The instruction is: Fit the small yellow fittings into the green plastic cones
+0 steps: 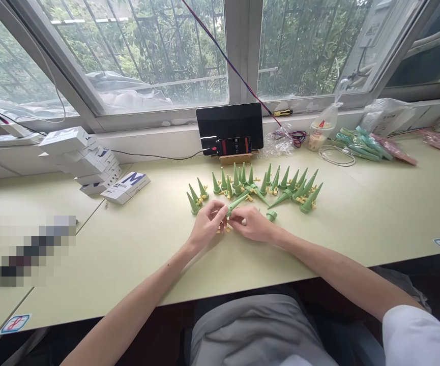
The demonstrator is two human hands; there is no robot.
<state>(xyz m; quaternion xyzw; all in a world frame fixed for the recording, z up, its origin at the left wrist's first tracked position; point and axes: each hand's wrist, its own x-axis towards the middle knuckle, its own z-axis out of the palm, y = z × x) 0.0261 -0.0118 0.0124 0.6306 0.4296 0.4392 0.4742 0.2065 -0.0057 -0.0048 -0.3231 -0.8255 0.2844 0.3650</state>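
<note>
My left hand [207, 223] is closed around the base end of a green plant-watering spike [237, 202], whose tip points up and to the right. Close beside it, my right hand [256, 224] has its fingers pinched together at that same end; whatever they grip is hidden. Small yellow valve pieces [227, 230] show under and between the hands. Just right of my right hand, a loose green cap [271, 216] lies on the table. Beyond the hands stand several more green spikes [309, 199] with yellow valves, some upright and a few lying over.
A phone [233, 146] showing a timer leans against a black screen [230, 122]. White boxes [93, 157] are stacked on the left, with one box [125, 188] beside them. A bagged cup [321, 133] and green plastic packets [360, 144] lie on the right of the table [376, 213].
</note>
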